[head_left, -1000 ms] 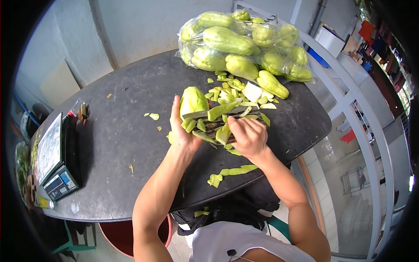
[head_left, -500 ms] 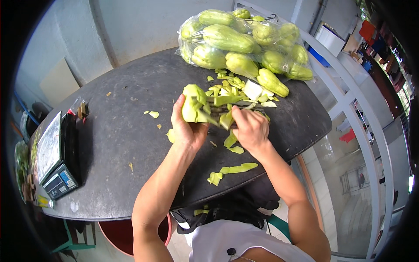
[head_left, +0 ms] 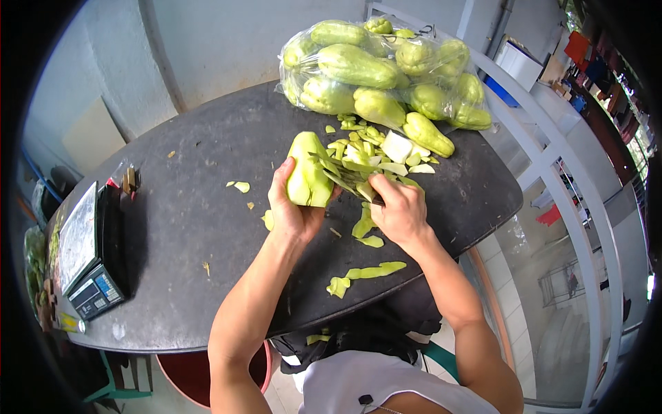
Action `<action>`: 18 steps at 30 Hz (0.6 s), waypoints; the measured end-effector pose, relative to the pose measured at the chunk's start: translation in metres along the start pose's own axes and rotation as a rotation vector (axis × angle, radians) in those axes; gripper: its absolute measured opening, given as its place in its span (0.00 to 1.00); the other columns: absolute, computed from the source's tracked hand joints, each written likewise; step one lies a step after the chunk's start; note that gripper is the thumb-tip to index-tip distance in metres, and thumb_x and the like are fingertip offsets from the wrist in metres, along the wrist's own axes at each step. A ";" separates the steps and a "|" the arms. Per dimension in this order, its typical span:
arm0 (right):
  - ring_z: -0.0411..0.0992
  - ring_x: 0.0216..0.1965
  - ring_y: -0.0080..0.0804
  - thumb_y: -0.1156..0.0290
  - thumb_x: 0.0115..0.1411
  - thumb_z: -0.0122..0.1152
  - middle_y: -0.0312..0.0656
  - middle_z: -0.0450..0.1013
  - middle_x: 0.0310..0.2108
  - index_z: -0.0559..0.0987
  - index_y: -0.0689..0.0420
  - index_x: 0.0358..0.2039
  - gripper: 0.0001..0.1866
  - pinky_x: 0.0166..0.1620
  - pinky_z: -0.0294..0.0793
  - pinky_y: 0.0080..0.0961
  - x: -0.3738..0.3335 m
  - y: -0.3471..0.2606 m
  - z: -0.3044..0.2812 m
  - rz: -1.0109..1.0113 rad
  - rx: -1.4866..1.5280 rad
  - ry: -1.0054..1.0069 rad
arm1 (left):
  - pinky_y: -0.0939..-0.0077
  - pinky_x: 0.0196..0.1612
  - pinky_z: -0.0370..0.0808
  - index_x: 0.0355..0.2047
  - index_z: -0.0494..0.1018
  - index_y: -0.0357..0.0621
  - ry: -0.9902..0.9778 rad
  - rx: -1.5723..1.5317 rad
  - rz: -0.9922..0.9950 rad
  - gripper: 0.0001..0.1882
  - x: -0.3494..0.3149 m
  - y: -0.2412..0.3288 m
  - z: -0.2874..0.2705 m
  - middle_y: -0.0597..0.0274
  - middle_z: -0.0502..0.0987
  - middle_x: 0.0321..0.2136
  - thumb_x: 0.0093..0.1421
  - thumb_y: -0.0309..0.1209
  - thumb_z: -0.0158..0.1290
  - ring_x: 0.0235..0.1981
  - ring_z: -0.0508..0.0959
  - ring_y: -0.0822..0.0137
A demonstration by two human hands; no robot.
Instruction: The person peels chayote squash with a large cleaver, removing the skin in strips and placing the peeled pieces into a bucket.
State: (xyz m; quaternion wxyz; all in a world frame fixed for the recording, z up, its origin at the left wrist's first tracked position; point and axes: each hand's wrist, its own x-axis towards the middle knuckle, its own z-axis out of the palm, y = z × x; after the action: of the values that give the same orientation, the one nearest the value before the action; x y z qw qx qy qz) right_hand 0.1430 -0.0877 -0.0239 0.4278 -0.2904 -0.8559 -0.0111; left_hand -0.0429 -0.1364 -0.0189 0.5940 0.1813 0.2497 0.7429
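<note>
My left hand [head_left: 295, 210] is wrapped round a partly peeled pale green chayote [head_left: 305, 176], held upright above the dark table. Its fingers lie behind the fruit. On its right, my right hand [head_left: 400, 207] grips a knife [head_left: 348, 181]; strips of peel cover most of the blade, and the fist hides the handle. The blade slants up toward the chayote's side. Beyond my right hand lies a heap of peel and cut pieces [head_left: 355, 150] with a white chunk [head_left: 396, 146]. Long peel strips [head_left: 376, 270] rest near the table's front edge.
A clear plastic bag of chayotes [head_left: 358, 65] stands at the back of the dark table [head_left: 179, 207], with a loose chayote [head_left: 427, 134] in front. A digital scale [head_left: 93, 255] is at left. Below the edge sits a red bucket [head_left: 265, 366]; a grey railing [head_left: 565, 193] curves along the right.
The knife, blurred across the chayote's right side earlier, now slants more clearly with peel strips on it. The chayote has turned slightly in my left hand.
</note>
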 end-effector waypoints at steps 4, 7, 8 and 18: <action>0.77 0.24 0.47 0.80 0.43 0.59 0.46 0.75 0.23 0.75 0.58 0.36 0.16 0.29 0.76 0.38 0.001 0.000 -0.010 -0.056 -0.013 0.019 | 0.53 0.54 0.70 0.55 0.71 0.44 -0.077 0.013 0.021 0.31 0.001 0.005 0.000 0.53 0.76 0.50 0.61 0.54 0.49 0.51 0.74 0.56; 0.77 0.24 0.45 0.82 0.41 0.60 0.45 0.75 0.23 0.77 0.61 0.36 0.17 0.28 0.76 0.36 -0.001 -0.001 -0.010 -0.098 -0.042 0.059 | 0.52 0.55 0.70 0.56 0.70 0.42 -0.139 0.018 0.027 0.32 -0.001 0.008 -0.001 0.50 0.76 0.50 0.60 0.53 0.50 0.51 0.75 0.55; 0.77 0.24 0.45 0.82 0.41 0.60 0.45 0.75 0.23 0.77 0.62 0.36 0.18 0.28 0.76 0.36 -0.002 -0.001 -0.011 -0.118 -0.057 0.076 | 0.52 0.55 0.70 0.56 0.70 0.42 -0.159 0.017 0.023 0.32 -0.001 0.009 -0.001 0.49 0.76 0.50 0.60 0.53 0.51 0.51 0.75 0.54; 0.76 0.27 0.54 0.77 0.51 0.62 0.50 0.75 0.23 0.73 0.56 0.35 0.11 0.29 0.75 0.44 0.017 0.012 -0.005 0.169 -0.069 -0.072 | 0.61 0.43 0.74 0.57 0.70 0.42 -0.230 0.044 0.031 0.33 0.000 0.009 0.005 0.50 0.77 0.45 0.60 0.53 0.50 0.41 0.76 0.56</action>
State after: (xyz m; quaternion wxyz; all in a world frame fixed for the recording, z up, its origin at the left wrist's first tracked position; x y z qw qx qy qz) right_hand 0.1445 -0.0707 -0.0108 0.3858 -0.3762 -0.8424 0.0061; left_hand -0.0471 -0.1371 -0.0102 0.6032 0.2824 0.1934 0.7204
